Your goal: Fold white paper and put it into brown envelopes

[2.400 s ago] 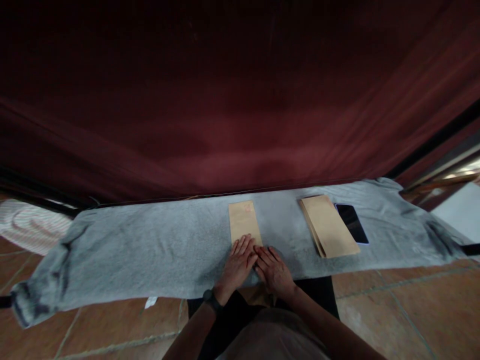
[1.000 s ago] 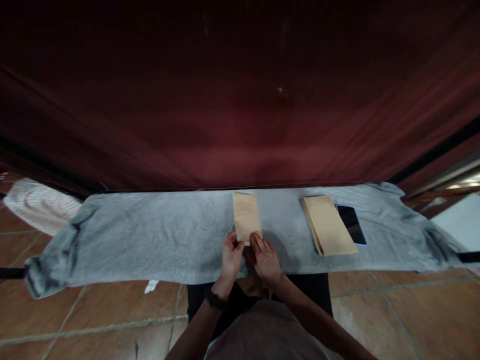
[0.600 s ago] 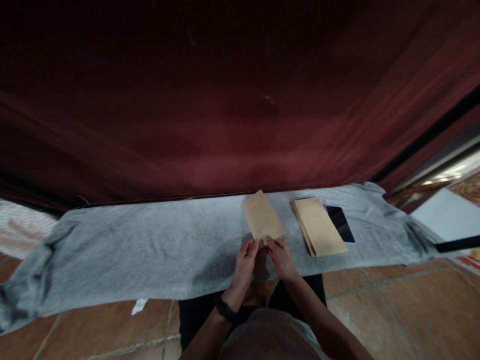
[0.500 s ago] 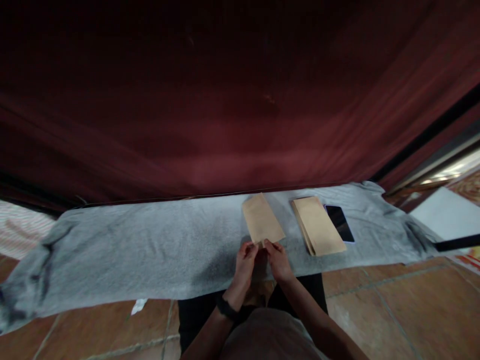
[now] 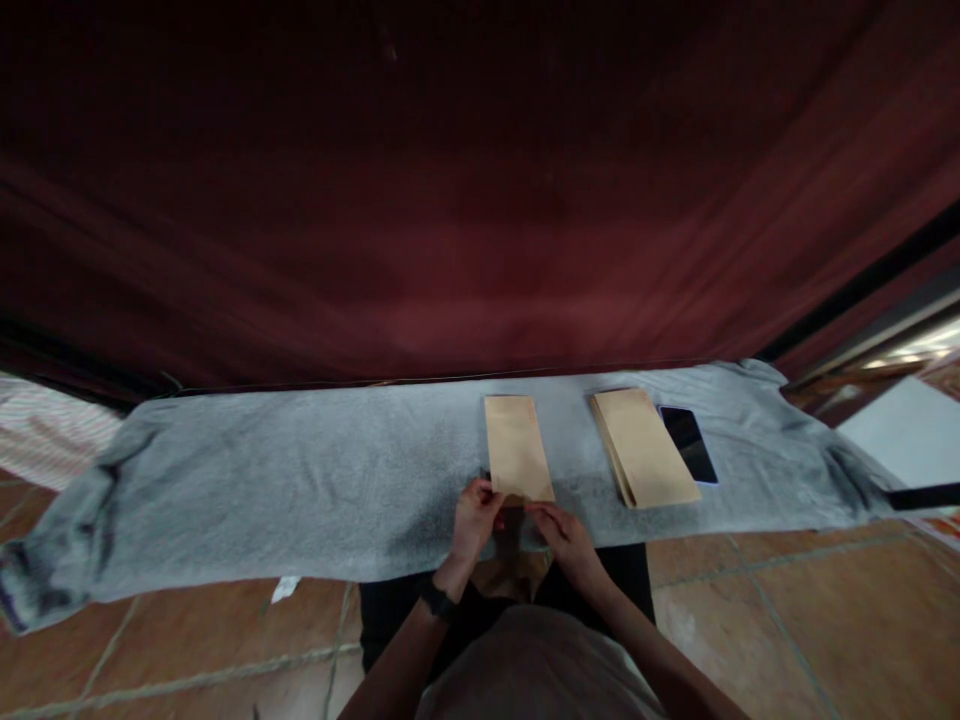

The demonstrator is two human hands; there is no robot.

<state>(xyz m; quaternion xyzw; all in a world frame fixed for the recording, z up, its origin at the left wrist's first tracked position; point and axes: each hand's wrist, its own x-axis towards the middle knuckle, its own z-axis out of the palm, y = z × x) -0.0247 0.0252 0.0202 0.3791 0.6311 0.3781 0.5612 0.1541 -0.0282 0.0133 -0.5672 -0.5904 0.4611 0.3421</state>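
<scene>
A brown paper envelope lies on the grey cloth, its long side pointing away from me. My left hand pinches its near left corner between thumb and fingers. At the near right corner, my right hand has its thumb and forefinger closed on the edge. To the right rests a stack of brown envelopes, untouched by either hand. Partly under that stack's right side is a dark phone with a pale purple rim.
Grey cloth covers the long, narrow surface before me. A dark red panel rises right behind it. On the tiled floor lies a white scrap. A white board stands at the right.
The envelope has turned from a slant to nearly straight. My hands have moved apart, from the middle of its near edge out to the two corners.
</scene>
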